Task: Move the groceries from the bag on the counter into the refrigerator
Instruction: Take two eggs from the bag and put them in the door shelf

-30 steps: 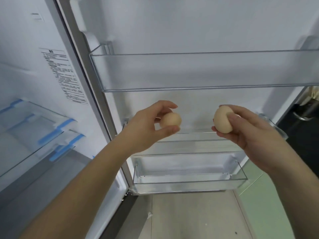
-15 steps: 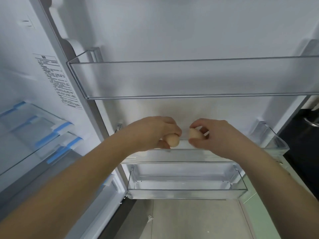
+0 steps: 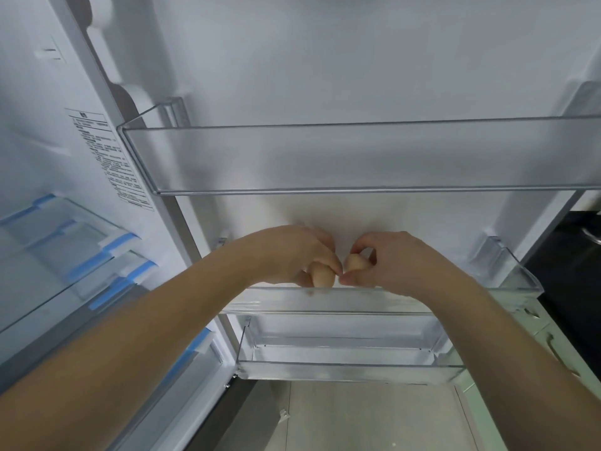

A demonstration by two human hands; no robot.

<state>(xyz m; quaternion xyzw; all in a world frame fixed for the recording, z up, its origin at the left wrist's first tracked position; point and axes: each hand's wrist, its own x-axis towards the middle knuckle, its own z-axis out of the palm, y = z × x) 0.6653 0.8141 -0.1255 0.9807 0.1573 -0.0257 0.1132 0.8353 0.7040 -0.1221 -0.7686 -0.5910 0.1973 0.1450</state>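
The refrigerator door (image 3: 357, 66) stands open before me with three clear bins. My left hand (image 3: 289, 252) grips a tan egg (image 3: 322, 275) from above, low inside the middle door bin (image 3: 507, 281). Right beside it, my right hand (image 3: 390, 262) pinches a second tan egg (image 3: 355, 263) in the same bin. The two eggs sit close together, almost touching. My fingers hide most of each egg, and I cannot tell whether the eggs rest on the bin floor.
An upper door bin (image 3: 357, 157) hangs above my hands, and a lower door bin (image 3: 351, 369) sits beneath them. Glass shelves with blue trim (image 3: 81, 252) fill the fridge interior at left. A dark counter (image 3: 569, 275) and green cabinet (image 3: 553, 346) lie at right.
Both hands have carried their eggs down and inward from in front of the door into the middle door bin, ending side by side. My view has tilted closer to the door.
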